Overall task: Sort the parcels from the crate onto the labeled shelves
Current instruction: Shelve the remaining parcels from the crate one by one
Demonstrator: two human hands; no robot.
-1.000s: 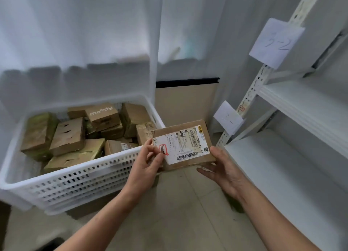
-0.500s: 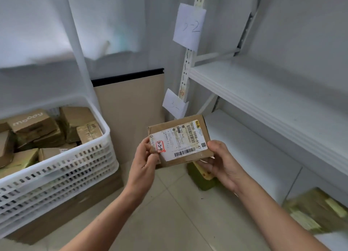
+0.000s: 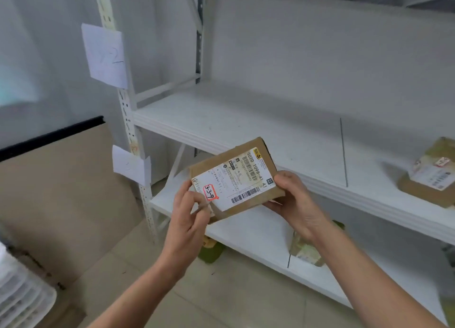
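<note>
Parcel in brown card sits between both hands, label up and tilted toward the wearer, in the air in front of the white shelving. The left hand pinches its near left corner, thumb on top just beside the red-marked code. The right hand grips the right edge, thumb over the top and fingers underneath. The code seems to read 3-3-9, though the writing is small.

The step in hand looks like reading the code and matching it to a shelf. Up and to the left of the left hand, a paper tag on the upright post ends in 2. A second tag, just left of that hand, is too faint to read. One shelf board runs behind the hands and a lower shelf board lies beneath them.

To do it well, keep the thumb off the code and hold the label level until the faint tag has been checked up close. Then slide the parcel in flat, label up. Another labelled parcel lies on the shelf well to the right of the right hand. The crate shows only as a corner, low and left of the left forearm.
</note>
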